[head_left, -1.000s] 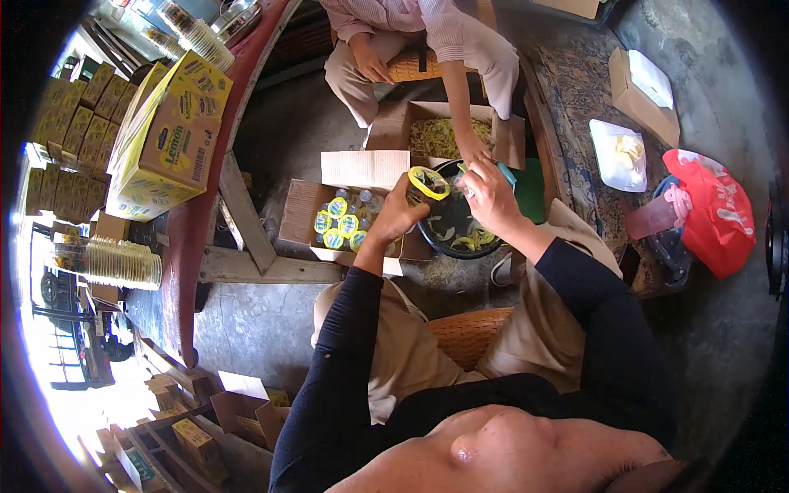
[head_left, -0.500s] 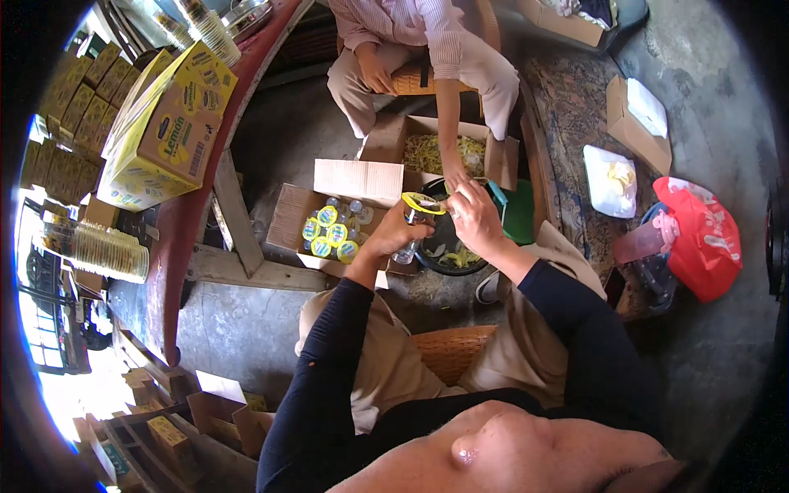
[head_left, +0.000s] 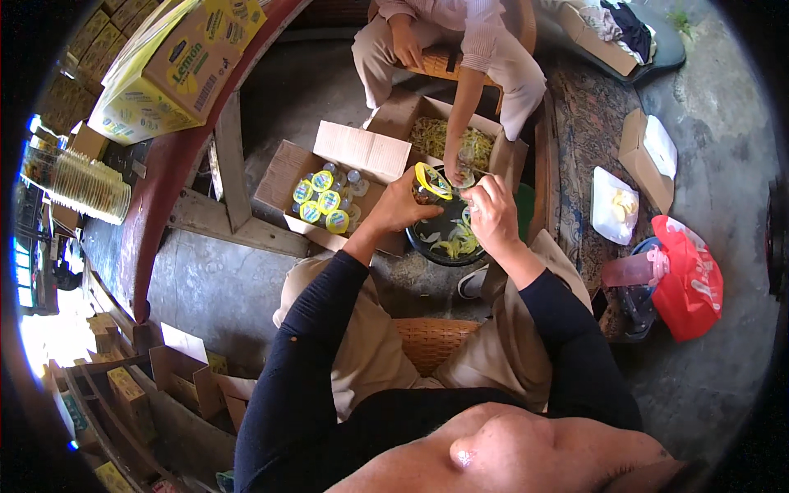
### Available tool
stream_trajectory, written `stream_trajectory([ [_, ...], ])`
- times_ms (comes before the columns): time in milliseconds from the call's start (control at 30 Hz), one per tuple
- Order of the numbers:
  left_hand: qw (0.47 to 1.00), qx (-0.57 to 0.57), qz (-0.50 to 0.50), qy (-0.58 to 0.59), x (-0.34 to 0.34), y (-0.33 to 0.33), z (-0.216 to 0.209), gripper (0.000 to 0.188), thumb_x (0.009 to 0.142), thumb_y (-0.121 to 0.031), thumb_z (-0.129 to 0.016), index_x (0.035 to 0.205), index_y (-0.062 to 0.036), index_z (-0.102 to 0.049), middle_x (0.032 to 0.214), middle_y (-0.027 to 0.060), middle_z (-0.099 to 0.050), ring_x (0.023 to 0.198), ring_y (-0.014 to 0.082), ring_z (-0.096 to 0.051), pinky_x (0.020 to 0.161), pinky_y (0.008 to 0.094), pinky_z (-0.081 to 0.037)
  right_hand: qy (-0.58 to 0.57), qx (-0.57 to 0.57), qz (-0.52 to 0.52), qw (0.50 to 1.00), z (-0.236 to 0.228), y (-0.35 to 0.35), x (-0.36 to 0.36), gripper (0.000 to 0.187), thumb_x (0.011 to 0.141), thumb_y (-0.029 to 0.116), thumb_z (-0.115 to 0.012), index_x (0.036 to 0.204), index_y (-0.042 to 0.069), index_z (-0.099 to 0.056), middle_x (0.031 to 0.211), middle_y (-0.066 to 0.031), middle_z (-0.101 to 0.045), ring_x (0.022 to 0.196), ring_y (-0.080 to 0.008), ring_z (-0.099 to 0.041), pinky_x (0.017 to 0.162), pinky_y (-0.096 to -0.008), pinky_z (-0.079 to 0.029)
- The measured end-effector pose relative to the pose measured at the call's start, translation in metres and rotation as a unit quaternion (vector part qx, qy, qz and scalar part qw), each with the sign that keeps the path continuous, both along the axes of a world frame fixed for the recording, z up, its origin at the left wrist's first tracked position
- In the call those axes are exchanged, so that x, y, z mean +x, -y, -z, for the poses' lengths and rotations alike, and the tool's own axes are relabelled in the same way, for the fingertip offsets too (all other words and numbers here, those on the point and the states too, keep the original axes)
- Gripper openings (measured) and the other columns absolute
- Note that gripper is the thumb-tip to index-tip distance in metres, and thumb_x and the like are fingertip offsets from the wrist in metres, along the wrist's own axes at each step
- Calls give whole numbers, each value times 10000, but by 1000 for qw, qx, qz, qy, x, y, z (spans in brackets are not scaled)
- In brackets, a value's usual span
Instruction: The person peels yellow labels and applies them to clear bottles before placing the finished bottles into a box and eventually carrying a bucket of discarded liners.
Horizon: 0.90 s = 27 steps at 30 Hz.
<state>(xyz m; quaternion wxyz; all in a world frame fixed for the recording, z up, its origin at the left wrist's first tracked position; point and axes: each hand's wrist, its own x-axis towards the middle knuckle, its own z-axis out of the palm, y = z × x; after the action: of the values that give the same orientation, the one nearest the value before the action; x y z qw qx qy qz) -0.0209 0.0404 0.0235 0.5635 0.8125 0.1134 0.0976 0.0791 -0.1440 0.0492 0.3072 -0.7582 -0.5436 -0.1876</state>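
My left hand point(head_left: 394, 205) is wrapped round a clear plastic cup, whose yellow-rimmed printed film lid point(head_left: 433, 181) tilts up above my fingers. My hand hides most of the cup's body. Just right of the lid, my right hand point(head_left: 496, 218) has thumb and fingers pinched together; what they hold, if anything, is too small to make out. Both hands are above a black bucket point(head_left: 444, 261) with yellow and clear film scraps inside. Beyond it, another person's hand point(head_left: 454, 164) reaches down beside a clear plastic piece point(head_left: 468, 168).
An open cardboard box point(head_left: 279, 177) of yellow-lidded cups point(head_left: 329, 201) stands to the left. Behind the bucket, another box holds yellow shredded strips point(head_left: 436, 135). Stacked cups point(head_left: 90, 185) and a yellow carton point(head_left: 177, 74) sit at left; a red bag point(head_left: 690, 283) lies right.
My right hand has moved right and slightly down, away from the cup's lid. The cup in my left hand has tilted, its lid now higher in view. The other person's hand has lowered toward the bucket.
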Motion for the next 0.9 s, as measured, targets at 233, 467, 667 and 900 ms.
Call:
stream_trajectory([
  [233, 984, -147, 103, -13, 2, -4, 20, 505, 672, -164, -796, 1089, -5, -558, 995, 91, -639, 915, 157, -580, 806, 323, -486, 50, -16, -12, 999, 2, -4, -7, 123, 713, -28, -625, 781, 52, -560, 816, -91, -502, 804, -272, -527, 711, -395, -435],
  [467, 996, -85, 32, -7, 8, 0, 10, 567, 681, -207, -788, 1152, 1, -550, 962, 132, -652, 893, 191, -608, 808, 327, -486, -84, 9, 16, 996, 3, 0, 6, 173, 680, -79, -620, 786, 35, -546, 829, -108, -507, 823, -313, -531, 729, -439, -444],
  [667, 1000, 10, 4, -9, 4, -4, 2, 593, 714, -90, -757, 1239, 32, -508, 1112, 115, -638, 1028, 176, -601, 915, 311, -467, -59, 7, 21, 998, 4, 4, 6, 176, 675, -51, -649, 807, 55, -602, 827, -89, -512, 839, -290, -537, 747, -413, -444],
  [900, 1000, -23, 7, -9, 3, -1, 11, 507, 676, -125, -766, 1124, 16, -574, 976, 96, -663, 890, 162, -619, 813, 307, -499, 8, -13, -13, 1000, -1, 1, -2, 135, 727, -29, -624, 839, 39, -593, 819, -92, -516, 848, -291, -530, 770, -407, -441],
])
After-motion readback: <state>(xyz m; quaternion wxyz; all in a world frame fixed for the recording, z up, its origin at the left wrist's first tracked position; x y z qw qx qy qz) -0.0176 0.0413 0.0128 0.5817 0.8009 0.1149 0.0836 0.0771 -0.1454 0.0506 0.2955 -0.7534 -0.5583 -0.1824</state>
